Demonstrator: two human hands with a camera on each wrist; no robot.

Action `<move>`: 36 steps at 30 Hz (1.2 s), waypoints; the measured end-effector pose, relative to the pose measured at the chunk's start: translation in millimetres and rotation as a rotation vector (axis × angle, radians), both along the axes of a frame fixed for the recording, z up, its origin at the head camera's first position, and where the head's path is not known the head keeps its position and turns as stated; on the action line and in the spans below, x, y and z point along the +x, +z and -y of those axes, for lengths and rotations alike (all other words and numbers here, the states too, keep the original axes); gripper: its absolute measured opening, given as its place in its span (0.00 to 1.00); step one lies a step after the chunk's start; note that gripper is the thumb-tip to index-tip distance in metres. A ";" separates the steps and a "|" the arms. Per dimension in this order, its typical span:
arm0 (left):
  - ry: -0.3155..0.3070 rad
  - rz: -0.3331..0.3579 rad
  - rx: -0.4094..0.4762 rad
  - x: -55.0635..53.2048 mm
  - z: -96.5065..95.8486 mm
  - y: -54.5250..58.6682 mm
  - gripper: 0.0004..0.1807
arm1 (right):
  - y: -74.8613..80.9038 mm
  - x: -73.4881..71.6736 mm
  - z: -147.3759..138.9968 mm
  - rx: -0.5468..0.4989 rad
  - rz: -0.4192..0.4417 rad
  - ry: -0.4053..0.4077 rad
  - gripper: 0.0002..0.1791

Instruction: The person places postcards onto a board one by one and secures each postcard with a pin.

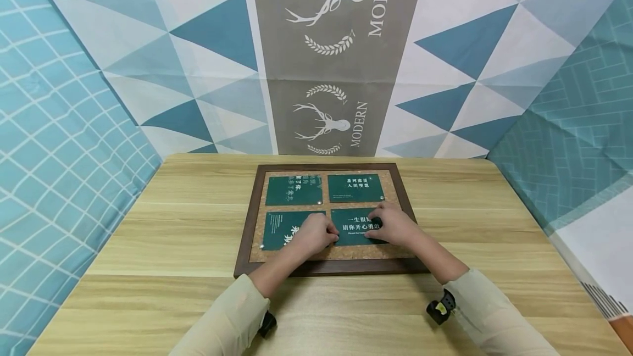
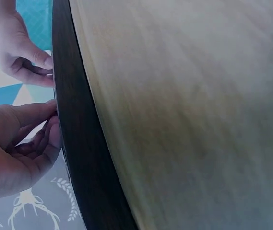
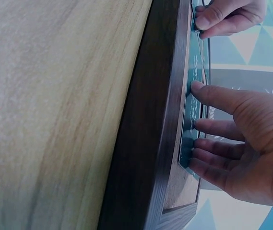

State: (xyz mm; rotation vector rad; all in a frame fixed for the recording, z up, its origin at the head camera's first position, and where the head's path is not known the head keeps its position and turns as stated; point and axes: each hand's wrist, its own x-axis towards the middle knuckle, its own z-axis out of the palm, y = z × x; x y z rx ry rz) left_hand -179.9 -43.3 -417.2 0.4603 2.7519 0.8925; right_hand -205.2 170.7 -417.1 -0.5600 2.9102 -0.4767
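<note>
A green card [image 1: 356, 224] with white lettering lies at the lower right of a brown-framed cork board [image 1: 296, 262]. At this card's left edge, my left hand [image 1: 315, 232] pinches its lower corner between thumb and fingers; whether a small pin is also there is hidden. My right hand [image 3: 251, 134] rests its thumb and spread, slightly bent fingertips on the same card's face, near its right part. Three other green cards lie on the board: upper left [image 1: 292, 191], upper right [image 1: 353, 188] and lower left [image 1: 282, 229], the last partly behind my left hand.
The board lies on a light wood table [image 1: 163, 224]. Small shiny dots sit at some card corners. Behind the table hangs a patterned cloth [image 1: 212, 43] with triangles and deer heads. Dark straps with small devices [image 1: 440, 307] are on both wrists.
</note>
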 end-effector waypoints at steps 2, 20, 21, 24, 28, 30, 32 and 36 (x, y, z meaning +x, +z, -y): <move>-0.006 -0.003 -0.001 -0.1 0.1 0.1 0.06 | -0.6 -0.4 0.0 0.000 -0.004 0.006 0.25; -0.096 -0.065 -0.110 -1.2 -3.1 3.6 0.06 | -0.2 -2.2 -0.8 0.014 -0.012 0.027 0.25; -0.098 -0.064 -0.115 -1.4 -3.4 3.8 0.06 | -0.4 -2.6 -0.9 0.011 -0.009 0.026 0.25; -0.104 -0.061 -0.126 -2.3 -4.3 3.3 0.06 | -0.7 -3.8 -1.1 0.009 -0.004 0.018 0.25; -0.111 -0.053 -0.141 -3.1 -5.2 3.4 0.07 | -0.8 -4.3 -0.4 0.008 0.004 0.012 0.25; -0.114 -0.048 -0.147 -3.3 -5.2 3.7 0.07 | -0.9 -4.2 -0.1 0.009 0.005 0.013 0.25; -0.115 -0.045 -0.147 -3.7 -5.1 3.9 0.07 | -1.0 -4.1 0.4 0.012 0.006 0.018 0.25; -0.122 -0.043 -0.161 -5.1 -6.6 4.9 0.07 | -0.4 -4.0 1.0 0.014 0.008 0.013 0.25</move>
